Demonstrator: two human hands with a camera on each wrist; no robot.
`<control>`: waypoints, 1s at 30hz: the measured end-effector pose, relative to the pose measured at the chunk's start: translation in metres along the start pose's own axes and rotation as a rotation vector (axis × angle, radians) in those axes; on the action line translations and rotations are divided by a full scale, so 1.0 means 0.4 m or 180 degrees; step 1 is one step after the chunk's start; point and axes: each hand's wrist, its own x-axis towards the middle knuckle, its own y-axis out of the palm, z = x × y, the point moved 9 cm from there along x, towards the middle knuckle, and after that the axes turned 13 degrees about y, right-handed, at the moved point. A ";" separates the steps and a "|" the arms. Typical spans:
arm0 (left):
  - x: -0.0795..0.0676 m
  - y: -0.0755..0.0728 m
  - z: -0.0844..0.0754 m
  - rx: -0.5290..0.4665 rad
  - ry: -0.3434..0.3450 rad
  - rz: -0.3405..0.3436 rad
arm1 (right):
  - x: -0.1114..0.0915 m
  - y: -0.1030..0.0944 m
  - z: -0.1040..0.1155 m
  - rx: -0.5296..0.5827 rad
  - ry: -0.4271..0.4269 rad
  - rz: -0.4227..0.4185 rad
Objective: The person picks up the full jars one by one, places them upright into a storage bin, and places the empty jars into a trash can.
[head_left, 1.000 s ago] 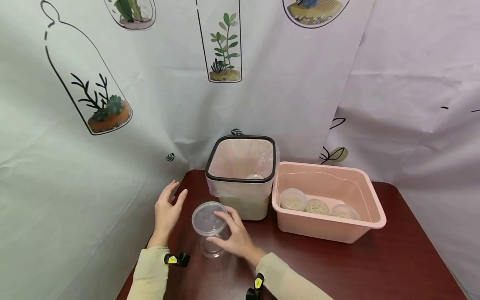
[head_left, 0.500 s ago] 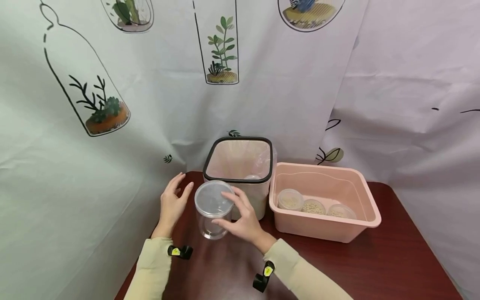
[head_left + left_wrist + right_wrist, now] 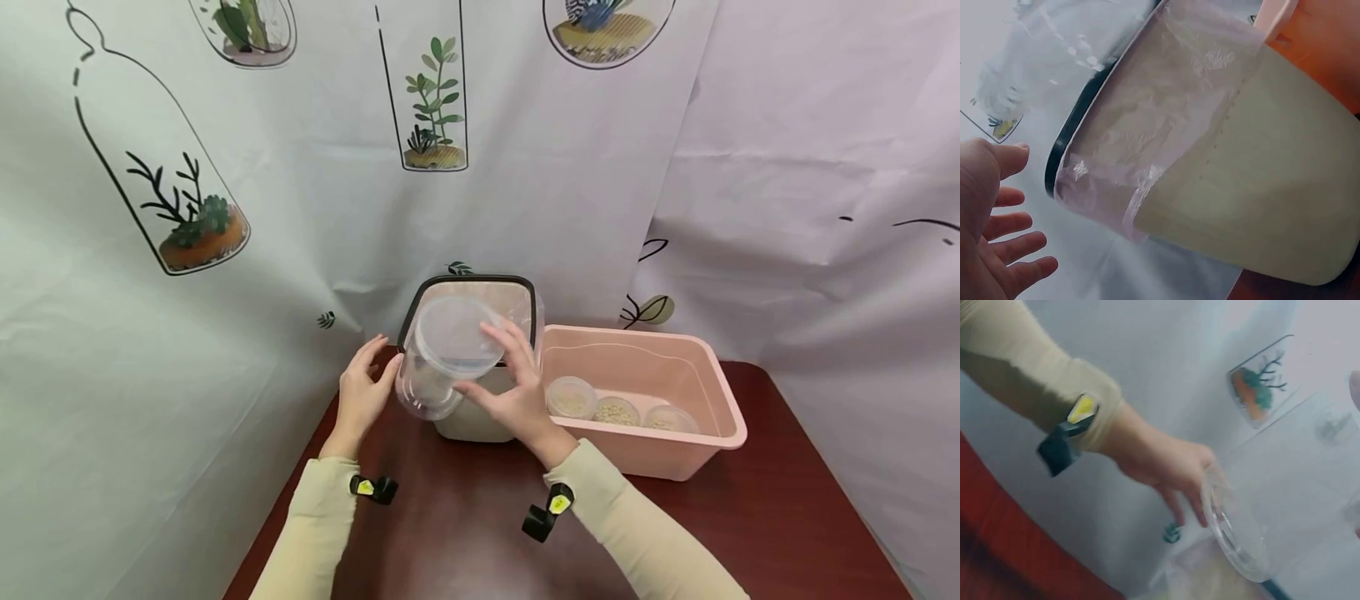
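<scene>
My right hand [image 3: 525,404] grips a clear plastic jar [image 3: 426,390] near its lid [image 3: 459,333], thumb and fingers on opposite sides. Tilted, the jar hangs in front of and over the near rim of a pale bin [image 3: 476,427] with a black rim and a clear liner. No contents show through its walls. My left hand [image 3: 365,398] is beside the jar's base, fingers apart and loosely bent; whether the thumb touches the jar I cannot tell. In the left wrist view, that hand [image 3: 991,231] is next to the bin's rim, holding nothing.
A pink basin [image 3: 630,454] stands right of the bin. Inside its near side are a round tub [image 3: 572,398] and two others with pale grains. The dark red table [image 3: 480,525] meets a printed white cloth [image 3: 562,208] behind and at the left.
The right hand has lifted the jar up and away from me, from the table to the bin's rim, and tilted it. The left hand has moved forward and to the right beside it.
</scene>
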 end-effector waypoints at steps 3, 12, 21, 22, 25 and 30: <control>-0.001 0.012 0.004 -0.0006 0.0008 0.0019 | 0.022 -0.022 0.004 0.0309 0.0025 -0.0028; 0.000 0.033 0.007 0.0007 -0.0087 0.0077 | 0.064 -0.086 -0.029 0.0087 -0.0034 -0.0346; 0.018 0.065 0.004 -0.0004 -0.0178 0.0139 | 0.095 -0.082 -0.011 -0.0576 0.0055 -0.0515; 0.018 0.067 0.005 -0.0002 -0.0185 0.0129 | 0.094 -0.080 -0.018 -0.0651 0.0081 -0.0522; 0.016 0.072 0.006 0.0029 -0.0203 0.0112 | 0.087 -0.071 -0.048 -0.0779 0.0098 -0.0474; 0.016 0.078 0.002 0.0136 -0.0145 0.0148 | 0.066 -0.064 -0.143 -0.0964 0.0163 -0.0353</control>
